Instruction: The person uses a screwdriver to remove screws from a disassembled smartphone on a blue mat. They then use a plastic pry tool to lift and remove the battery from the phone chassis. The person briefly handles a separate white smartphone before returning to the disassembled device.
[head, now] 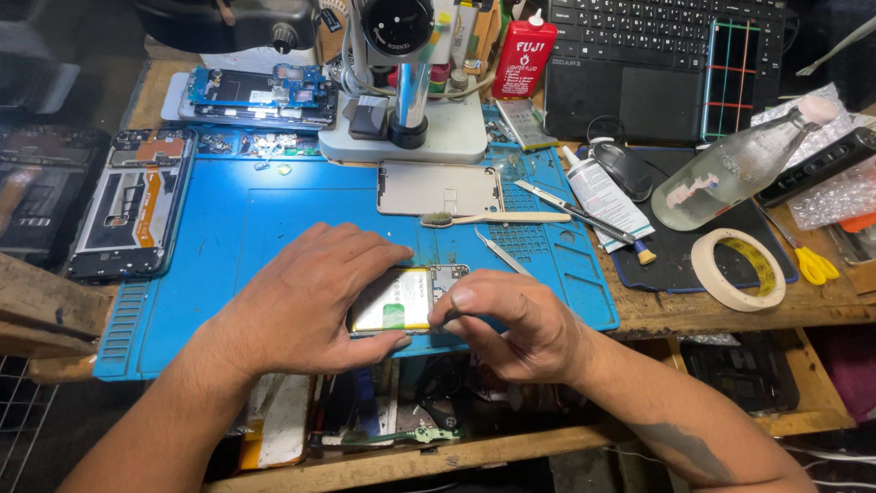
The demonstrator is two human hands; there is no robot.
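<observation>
An opened smartphone (406, 297), back cover off, is seen lying flat near the front edge of a blue repair mat (265, 215), its pale battery with a green patch exposed. The phone is clamped by the left hand (306, 297): thumb along the near edge, fingers (370, 251) curled over the far edge. The right hand (516, 319) is set against the phone's right end, its fingers pinched closed at the circuit board; whether a small tool is held between them cannot be told.

Just beyond the phone, a pair of tweezers (502, 254) is laid on the mat, and behind it a toothbrush (493, 218) lies crosswise. A detached silver back panel (440, 189) rests flat further back, touching the base of a microscope stand (401, 128). To the left, a second stripped phone frame (132, 201) is placed half off the mat, and a third dismantled phone (260, 91) sits at the far left corner.

To the right, a white glue tube (604, 196) is crossed by a thin metal tool (584, 212). A clear glass bottle (730, 169) lies tilted on a dark pad, with a roll of tape (739, 269) near it on the wooden bench (821, 306). A red can of lighter fluid (525, 57) and a laptop keyboard (657, 41) are noted at the back.
</observation>
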